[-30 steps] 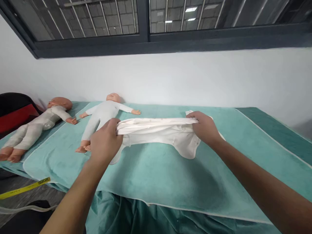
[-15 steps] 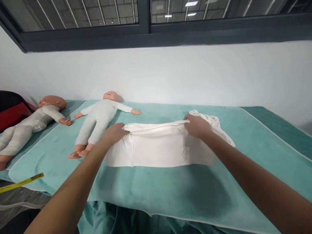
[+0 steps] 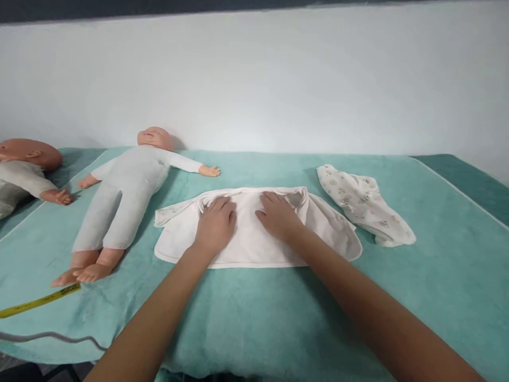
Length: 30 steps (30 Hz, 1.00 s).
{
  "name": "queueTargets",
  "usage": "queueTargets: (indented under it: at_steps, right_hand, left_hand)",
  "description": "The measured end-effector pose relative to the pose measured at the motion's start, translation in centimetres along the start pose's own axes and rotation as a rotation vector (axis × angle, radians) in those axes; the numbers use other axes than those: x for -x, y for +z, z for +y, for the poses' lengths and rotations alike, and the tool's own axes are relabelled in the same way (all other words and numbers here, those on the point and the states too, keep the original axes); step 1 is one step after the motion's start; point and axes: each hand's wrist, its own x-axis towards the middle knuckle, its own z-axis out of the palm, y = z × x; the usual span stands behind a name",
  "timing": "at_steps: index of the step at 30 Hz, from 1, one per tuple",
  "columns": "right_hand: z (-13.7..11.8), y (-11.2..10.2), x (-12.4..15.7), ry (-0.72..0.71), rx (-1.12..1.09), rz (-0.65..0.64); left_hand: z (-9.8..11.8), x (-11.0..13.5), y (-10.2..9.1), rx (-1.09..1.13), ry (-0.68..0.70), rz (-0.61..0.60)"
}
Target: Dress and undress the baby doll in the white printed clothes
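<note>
A white baby garment [image 3: 254, 249] lies spread flat on the teal towel [image 3: 278, 318]. My left hand [image 3: 216, 223] rests palm down on its left half, fingers stretched out. Beside it, my right hand [image 3: 278, 215] lies flat on the middle of the garment, fingers extended toward the neck opening. Neither hand holds anything. A baby doll [image 3: 123, 191] in a pale grey suit lies on its back just left of the garment.
A patterned white garment [image 3: 363, 209] lies crumpled to the right. A second doll [image 3: 24, 170] lies at the far left edge. A yellow tape measure [image 3: 40, 301] and a grey cable [image 3: 47, 337] run along the near left. A white wall stands behind.
The garment, held up stretched between both hands, has been laid down flat. Both hands let go of its ends and moved inward to press on it. The camera tilted down.
</note>
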Motion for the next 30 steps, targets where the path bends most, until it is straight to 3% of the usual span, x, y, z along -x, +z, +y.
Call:
queueTargets:
  at_steps: [3,6,16,26,30]
  right_hand:
    - [0.8,1.0,-1.8,0.104,0.036,0.043]
    - [1.3,1.0,-2.3,0.083,0.049,0.095]
    - [1.0,0.9,-1.9,0.168,0.067,0.03]
    - [2.0,1.1,-3.5,0.128,0.0,-0.09]
    - [2.1,1.4,-3.8,0.122,0.007,-0.065]
  left_hand:
    - [0.0,-1.0,1.3,-0.063,-0.136,0.01]
    - [0.2,-1.4,1.3,-0.158,-0.195,0.022]
    - [0.9,-1.2,1.3,-0.208,-0.223,-0.044]
    - [-0.1,-1.8,1.9,-0.107,-0.304,-0.18]
    - [-0.1,-2.2,1.9,-0.092,-0.326,-0.23]
